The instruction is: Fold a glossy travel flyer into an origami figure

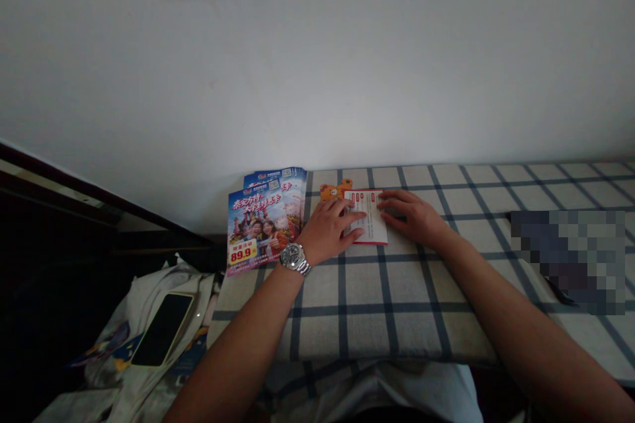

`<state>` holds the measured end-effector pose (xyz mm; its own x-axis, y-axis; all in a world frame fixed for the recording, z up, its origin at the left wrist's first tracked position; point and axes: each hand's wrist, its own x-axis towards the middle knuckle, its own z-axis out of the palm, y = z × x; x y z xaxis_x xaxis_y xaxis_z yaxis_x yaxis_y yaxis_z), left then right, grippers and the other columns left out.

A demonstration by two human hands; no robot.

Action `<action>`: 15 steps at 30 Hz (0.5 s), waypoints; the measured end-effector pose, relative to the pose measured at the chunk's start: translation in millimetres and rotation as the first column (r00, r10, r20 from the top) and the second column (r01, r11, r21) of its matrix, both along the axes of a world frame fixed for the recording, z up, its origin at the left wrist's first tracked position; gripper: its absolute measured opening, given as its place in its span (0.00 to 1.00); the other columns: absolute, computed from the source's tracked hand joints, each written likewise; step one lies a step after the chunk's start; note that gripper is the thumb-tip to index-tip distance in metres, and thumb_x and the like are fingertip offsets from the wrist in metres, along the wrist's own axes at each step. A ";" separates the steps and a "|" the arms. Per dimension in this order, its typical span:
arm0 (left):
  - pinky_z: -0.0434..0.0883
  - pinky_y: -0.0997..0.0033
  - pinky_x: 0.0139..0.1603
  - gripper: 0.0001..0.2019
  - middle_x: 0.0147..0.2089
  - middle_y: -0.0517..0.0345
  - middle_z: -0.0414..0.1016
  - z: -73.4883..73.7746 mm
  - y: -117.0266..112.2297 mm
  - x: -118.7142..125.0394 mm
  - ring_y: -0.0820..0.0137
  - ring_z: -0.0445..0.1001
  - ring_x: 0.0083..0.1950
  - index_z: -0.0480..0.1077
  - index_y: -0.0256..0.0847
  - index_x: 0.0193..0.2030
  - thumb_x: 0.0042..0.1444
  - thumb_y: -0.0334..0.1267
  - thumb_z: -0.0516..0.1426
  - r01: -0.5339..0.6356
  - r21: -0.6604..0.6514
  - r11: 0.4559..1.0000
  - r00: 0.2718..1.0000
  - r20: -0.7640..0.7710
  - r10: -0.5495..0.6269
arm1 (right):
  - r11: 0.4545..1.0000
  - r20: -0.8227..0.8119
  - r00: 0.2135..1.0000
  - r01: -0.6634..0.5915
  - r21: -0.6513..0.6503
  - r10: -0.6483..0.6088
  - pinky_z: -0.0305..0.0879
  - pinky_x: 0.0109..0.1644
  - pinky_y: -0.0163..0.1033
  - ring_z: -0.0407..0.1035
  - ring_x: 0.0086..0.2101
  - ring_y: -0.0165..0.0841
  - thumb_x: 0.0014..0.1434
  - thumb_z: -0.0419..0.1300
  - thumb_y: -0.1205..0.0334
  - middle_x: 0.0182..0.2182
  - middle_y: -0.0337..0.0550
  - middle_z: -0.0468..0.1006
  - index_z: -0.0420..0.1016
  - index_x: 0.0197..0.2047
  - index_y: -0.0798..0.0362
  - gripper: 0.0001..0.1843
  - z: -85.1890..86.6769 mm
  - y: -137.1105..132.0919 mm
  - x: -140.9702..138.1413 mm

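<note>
While loosely splayed, left hand and right hand against a white leaflet on checked cloth.

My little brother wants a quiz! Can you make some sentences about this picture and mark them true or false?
1. The left hand has fingers over the red-edged paper. True.
2. A watch is on the right arm. False: the watch is on the left arm.
3. The tablecloth has dark stripes. True.
4. The phone lies on the tablecloth. False: the phone lies beyond its left edge.
5. The leaflet stack is left of the red-edged paper. True.
</note>
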<state>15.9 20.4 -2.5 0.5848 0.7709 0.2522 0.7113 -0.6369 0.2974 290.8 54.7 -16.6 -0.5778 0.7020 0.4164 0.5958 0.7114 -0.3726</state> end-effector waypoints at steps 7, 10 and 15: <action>0.67 0.42 0.68 0.21 0.64 0.48 0.68 -2.0 0.5 3.5 0.52 0.67 0.65 0.73 0.49 0.64 0.69 0.51 0.57 0.002 0.041 0.999 1.000 -0.007 -0.002 | 1.000 0.018 0.999 0.030 -0.010 -0.030 0.75 0.60 0.57 0.75 0.55 0.48 0.66 0.65 0.59 0.57 0.52 0.78 0.80 0.53 0.48 0.13 -6.0 2.5 -0.1; 0.62 0.43 0.73 0.22 0.69 0.48 0.65 -4.7 1.3 5.5 0.52 0.62 0.71 0.71 0.47 0.67 0.69 0.50 0.57 0.019 0.063 0.998 1.000 0.006 -0.019 | 1.000 0.021 0.999 0.024 -0.005 -0.024 0.75 0.60 0.57 0.75 0.56 0.48 0.67 0.64 0.58 0.56 0.52 0.79 0.81 0.53 0.48 0.12 -7.2 2.1 -1.1; 0.60 0.46 0.76 0.23 0.73 0.49 0.62 -8.8 2.1 7.0 0.54 0.61 0.73 0.68 0.46 0.68 0.70 0.49 0.57 0.042 0.037 0.998 0.999 0.006 -0.042 | 1.000 0.040 0.999 0.003 -0.008 -0.002 0.75 0.60 0.55 0.76 0.55 0.46 0.70 0.60 0.59 0.56 0.53 0.79 0.83 0.51 0.49 0.12 -6.0 0.2 -4.0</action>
